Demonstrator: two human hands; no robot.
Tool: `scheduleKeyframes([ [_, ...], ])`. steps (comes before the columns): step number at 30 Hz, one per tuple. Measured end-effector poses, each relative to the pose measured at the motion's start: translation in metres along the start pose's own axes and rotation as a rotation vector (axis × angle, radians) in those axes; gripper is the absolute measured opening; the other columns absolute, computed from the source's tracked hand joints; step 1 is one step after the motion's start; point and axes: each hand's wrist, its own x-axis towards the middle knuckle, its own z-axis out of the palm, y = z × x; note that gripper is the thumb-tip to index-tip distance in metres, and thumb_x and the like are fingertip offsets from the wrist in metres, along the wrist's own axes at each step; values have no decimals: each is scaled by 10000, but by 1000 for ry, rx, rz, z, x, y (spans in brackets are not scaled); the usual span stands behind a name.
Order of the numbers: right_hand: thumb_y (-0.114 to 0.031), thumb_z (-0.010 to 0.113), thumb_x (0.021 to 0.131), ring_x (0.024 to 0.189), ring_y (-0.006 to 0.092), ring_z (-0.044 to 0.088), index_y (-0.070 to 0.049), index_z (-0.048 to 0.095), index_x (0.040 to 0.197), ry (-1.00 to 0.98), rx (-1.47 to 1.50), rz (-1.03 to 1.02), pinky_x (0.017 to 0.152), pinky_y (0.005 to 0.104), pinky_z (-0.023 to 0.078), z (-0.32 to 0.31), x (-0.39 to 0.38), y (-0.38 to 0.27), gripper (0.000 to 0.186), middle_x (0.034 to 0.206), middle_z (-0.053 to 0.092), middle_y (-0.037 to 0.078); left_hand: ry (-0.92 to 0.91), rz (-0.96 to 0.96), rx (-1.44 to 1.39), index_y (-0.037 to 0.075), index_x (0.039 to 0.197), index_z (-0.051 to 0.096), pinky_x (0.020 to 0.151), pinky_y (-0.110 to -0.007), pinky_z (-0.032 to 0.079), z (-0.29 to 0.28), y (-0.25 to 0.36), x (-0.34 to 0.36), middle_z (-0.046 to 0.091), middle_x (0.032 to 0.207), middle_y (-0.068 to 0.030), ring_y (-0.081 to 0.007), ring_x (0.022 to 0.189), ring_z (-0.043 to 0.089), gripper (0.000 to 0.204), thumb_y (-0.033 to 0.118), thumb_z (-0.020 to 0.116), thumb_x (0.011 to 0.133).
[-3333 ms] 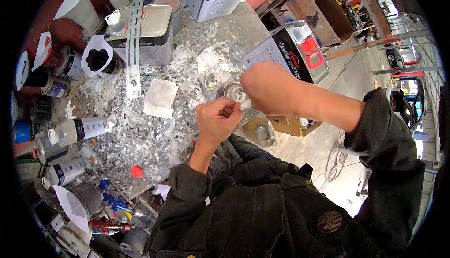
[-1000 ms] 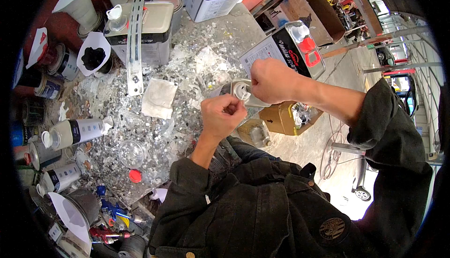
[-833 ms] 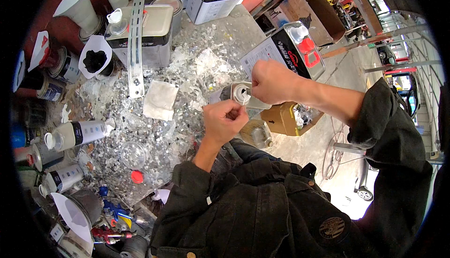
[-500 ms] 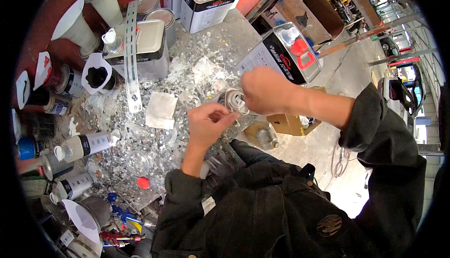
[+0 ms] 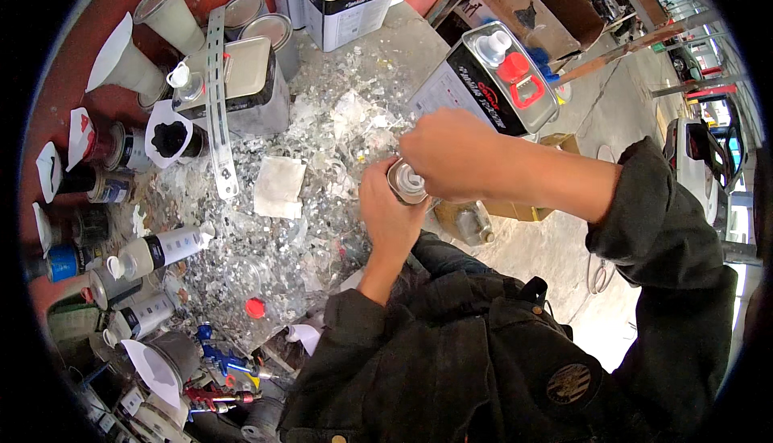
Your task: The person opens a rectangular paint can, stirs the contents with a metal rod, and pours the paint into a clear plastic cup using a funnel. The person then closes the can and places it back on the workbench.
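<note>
Just left of frame centre, the left hand (image 5: 392,216) is wrapped around a small metal can (image 5: 407,181), its round top tilted up at the camera (long axis roughly toward us). The right hand (image 5: 451,157) curls over its rim. Behind, a paint-crusted bench (image 5: 322,113) crowded with tins; right, grey workshop floor (image 5: 555,242).

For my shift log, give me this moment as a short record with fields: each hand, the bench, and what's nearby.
left hand: wrapped around a small metal can, holding it upright
right hand: fingers on the can's top
bench: covered in pale paint flakes
nearby: folded white cloth, red cap, perforated metal strip, rectangular tin with red cap
</note>
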Motion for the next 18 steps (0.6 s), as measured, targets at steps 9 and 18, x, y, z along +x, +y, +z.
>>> scheduleKeyframes([
  [9,-132,703,761,699,383,665,-14,689,753,46,-73,-11,626,457,528,6,-27,15,119,706,660,182,-161,-174,132,33,765,665,581,-406,508,-42,40,4,643,640,-94,-285,578,631,320,298,840,726],
  [18,-151,667,825,719,380,644,-23,682,809,239,226,122,637,464,502,34,-48,31,130,734,653,163,-305,-51,389,33,673,694,526,-392,492,-35,48,14,655,608,-146,-325,534,638,339,336,731,821],
])
